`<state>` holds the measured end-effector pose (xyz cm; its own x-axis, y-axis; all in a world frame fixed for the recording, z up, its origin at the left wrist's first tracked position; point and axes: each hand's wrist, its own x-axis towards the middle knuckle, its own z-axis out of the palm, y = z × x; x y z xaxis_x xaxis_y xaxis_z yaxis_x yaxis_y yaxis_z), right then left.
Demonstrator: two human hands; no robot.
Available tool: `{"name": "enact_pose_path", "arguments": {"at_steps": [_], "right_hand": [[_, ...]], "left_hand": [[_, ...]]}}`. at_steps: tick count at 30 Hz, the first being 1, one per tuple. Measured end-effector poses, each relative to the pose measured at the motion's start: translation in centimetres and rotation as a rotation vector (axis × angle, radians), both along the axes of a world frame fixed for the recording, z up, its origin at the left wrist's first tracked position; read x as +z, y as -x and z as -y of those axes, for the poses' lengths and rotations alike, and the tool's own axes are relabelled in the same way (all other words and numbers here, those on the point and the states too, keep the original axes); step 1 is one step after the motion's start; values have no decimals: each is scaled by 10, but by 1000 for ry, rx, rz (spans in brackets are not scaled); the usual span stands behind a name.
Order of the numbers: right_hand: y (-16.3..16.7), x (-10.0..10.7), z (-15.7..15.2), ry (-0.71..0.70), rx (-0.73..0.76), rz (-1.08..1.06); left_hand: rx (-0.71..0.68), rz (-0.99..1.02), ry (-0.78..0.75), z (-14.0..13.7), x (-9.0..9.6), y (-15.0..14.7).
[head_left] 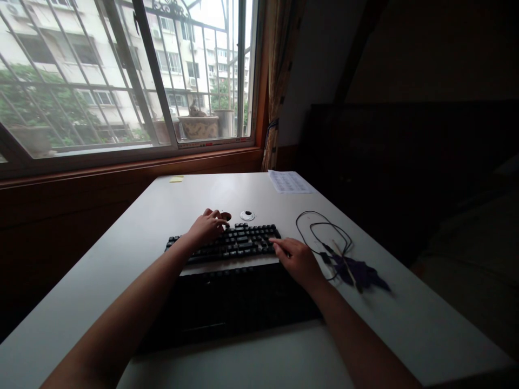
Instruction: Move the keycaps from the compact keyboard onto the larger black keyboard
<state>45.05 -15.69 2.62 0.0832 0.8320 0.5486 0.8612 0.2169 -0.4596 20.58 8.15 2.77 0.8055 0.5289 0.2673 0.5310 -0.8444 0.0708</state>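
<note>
Rows of black keycaps (pixel 243 246), with gaps among them, lie across the middle of the white table (pixel 93 248). Whether they sit on a board cannot be made out. My left hand (pixel 207 227) is over their far left part, fingertips pinched on a small dark keycap (pixel 226 225). At their right end is my right hand (pixel 299 260), its thumb and index finger close together at the keys and the other fingers curled. Anything between those fingertips is too small to tell. Nearer to me lies a wide, dark keyboard-like slab (pixel 239 302), its surface lost in shadow.
To the right lie a looped black cable (pixel 324 224), a thin stick (pixel 352 274) and a dark purple cloth (pixel 365 274). Beyond the keys are a round hole (pixel 226 216) and a white ring (pixel 247 215). A printed sheet (pixel 291 182) and yellow notes (pixel 176 179) lie at the far edge.
</note>
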Motion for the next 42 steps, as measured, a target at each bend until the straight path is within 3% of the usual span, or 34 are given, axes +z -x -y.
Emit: {"name": "enact_pose_path", "arguments": {"at_steps": [11,30,36,42], "right_hand": [[2,3,1,-2,2,-4],[3,2,0,-2,9,-31],[3,2,0,6,-3,-23],[4,5,1,8,-10,-35]], "left_hand": [[75,27,34,-9,-1,15],[119,32,98,-23,-3,-15],[8,131,101,5,9,-15],[-210,179,176,77,14,-25]]}}
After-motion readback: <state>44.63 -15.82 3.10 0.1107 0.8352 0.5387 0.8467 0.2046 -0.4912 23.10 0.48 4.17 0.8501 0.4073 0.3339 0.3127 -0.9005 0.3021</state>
